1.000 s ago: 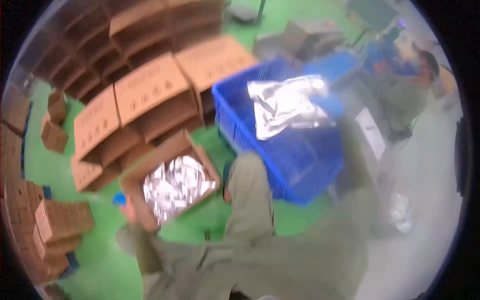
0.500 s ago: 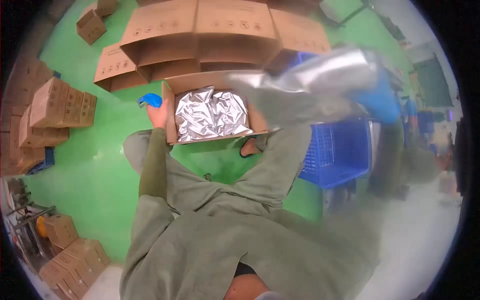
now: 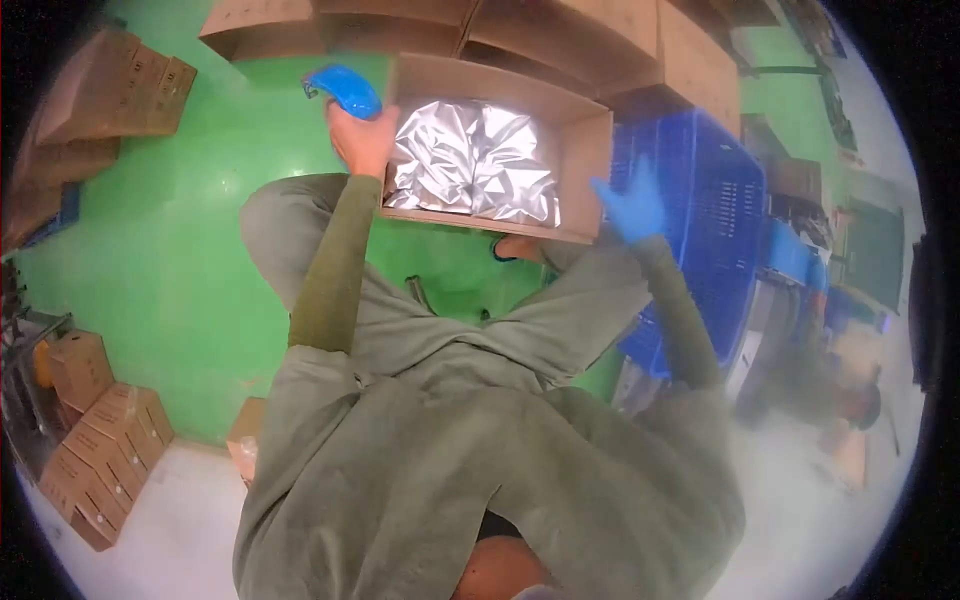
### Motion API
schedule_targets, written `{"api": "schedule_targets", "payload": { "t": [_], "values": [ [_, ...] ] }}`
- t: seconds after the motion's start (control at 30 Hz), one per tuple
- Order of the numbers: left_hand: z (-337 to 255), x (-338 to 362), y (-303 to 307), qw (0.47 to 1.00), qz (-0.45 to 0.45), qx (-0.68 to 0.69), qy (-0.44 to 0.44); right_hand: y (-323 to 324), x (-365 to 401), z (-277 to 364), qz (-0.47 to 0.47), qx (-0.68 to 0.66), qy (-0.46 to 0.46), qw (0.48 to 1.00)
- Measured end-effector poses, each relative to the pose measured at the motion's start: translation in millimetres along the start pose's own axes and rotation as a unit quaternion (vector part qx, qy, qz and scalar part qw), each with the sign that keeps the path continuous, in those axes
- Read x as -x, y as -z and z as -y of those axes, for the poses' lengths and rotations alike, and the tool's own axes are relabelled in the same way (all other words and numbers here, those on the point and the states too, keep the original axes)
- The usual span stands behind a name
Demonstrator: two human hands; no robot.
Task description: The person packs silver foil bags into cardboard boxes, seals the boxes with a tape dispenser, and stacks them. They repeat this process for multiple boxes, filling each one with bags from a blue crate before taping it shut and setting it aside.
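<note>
My bare left hand grips a blue tape dispenser and rests against the left side of an open cardboard box. Inside the box, two shiny silver foil bags lie side by side; anything below them is hidden. Just beyond the box's right wall is my right hand, in a blue glove and slightly blurred. Its fingers are apart and nothing is in them. Behind that hand stands a blue plastic crate.
Open cardboard boxes stand in a row beyond the box. Closed cartons are stacked at lower left, others at upper left. Green floor lies left of my legs. A blurred person is at far right.
My right hand held a silver bag out to the right; now it is bagless beside the box. The view has shifted, and my left hand still has the dispenser.
</note>
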State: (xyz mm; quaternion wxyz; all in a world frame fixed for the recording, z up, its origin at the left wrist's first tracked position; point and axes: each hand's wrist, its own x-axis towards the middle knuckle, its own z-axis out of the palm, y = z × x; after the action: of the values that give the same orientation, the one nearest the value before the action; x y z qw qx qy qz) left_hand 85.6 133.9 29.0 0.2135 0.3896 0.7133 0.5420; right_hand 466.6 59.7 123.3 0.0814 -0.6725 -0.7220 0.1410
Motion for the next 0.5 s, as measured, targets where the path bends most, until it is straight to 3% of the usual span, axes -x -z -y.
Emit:
{"api": "schedule_targets", "payload": {
  "t": [0.03, 0.07, 0.1, 0.17, 0.23, 0.3, 0.4, 0.5],
  "values": [
    [2, -3, -2, 1.000, 0.000, 0.010, -0.002, -25, -2, -26, 0.048, -0.026, -0.113, 0.992],
    [2, -4, -5, 1.000, 0.003, 0.021, -0.004, -49, -9, -52, 0.217, -0.056, -0.161, 0.961],
    [-3, 0, -2, 1.000, 0.006, 0.022, -0.006, -48, -19, -55, 0.215, -0.058, -0.164, 0.961],
    [-9, 11, 4, 0.999, -0.007, -0.024, -0.026, -52, -65, -61, 0.246, 0.145, -0.091, 0.954],
    [-6, 43, 21, 1.000, 0.015, -0.010, 0.010, -55, -96, -86, 0.154, -0.059, -0.026, 0.986],
    [-11, 59, 24, 0.999, 0.017, 0.015, 0.031, -36, -122, 7, 0.220, 0.180, -0.038, 0.958],
    [-14, 94, 39, 0.996, 0.062, -0.004, 0.059, -116, -102, 32, 0.259, 0.154, -0.001, 0.954],
    [-19, 111, 51, 0.991, -0.005, 0.123, 0.044, -122, -111, 42, 0.252, 0.119, 0.018, 0.960]
  ]
}}
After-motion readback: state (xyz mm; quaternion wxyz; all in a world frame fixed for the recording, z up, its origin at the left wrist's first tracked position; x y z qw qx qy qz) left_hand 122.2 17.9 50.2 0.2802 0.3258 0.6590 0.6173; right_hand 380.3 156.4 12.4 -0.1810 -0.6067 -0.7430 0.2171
